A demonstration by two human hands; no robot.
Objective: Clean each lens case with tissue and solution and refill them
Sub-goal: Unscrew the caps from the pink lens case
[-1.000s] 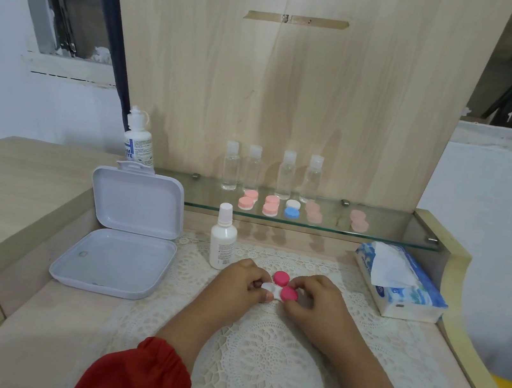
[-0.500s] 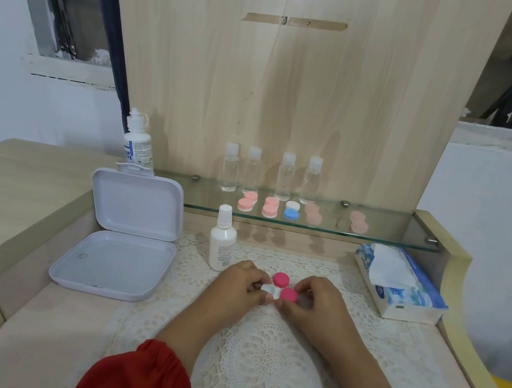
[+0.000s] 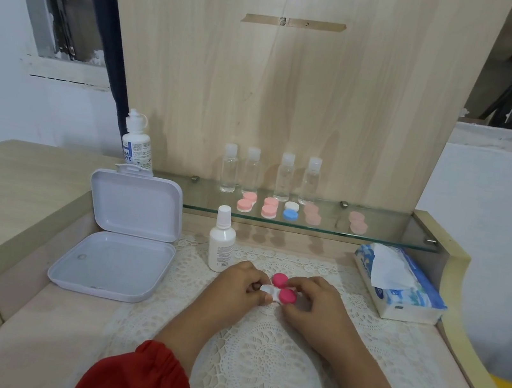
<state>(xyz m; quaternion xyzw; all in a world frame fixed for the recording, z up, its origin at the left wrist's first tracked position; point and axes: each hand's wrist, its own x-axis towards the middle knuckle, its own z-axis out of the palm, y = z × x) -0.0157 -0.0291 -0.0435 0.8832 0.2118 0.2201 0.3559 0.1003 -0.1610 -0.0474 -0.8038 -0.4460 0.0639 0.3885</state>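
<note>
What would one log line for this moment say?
both hands: left hand, right hand | hold: lens case | pink caps on | over lace mat

Both hands meet over the lace mat [image 3: 255, 361] on the surface. Left hand [image 3: 233, 286] pinches the white end of a lens case [image 3: 276, 292]; right hand [image 3: 314, 303] grips the near pink cap [image 3: 287, 296]. Far pink cap [image 3: 280, 279] uncovered. White spray bottle [image 3: 222, 242] just beside the left hand. Open white box [image 3: 127, 234] at left, tissue pack [image 3: 398, 283] at right. Glass shelf [image 3: 385, 234] carries four clear bottles [image 3: 269, 174] and more lens cases [image 3: 271, 208]. Solution bottle [image 3: 137, 145] behind the box.
</note>
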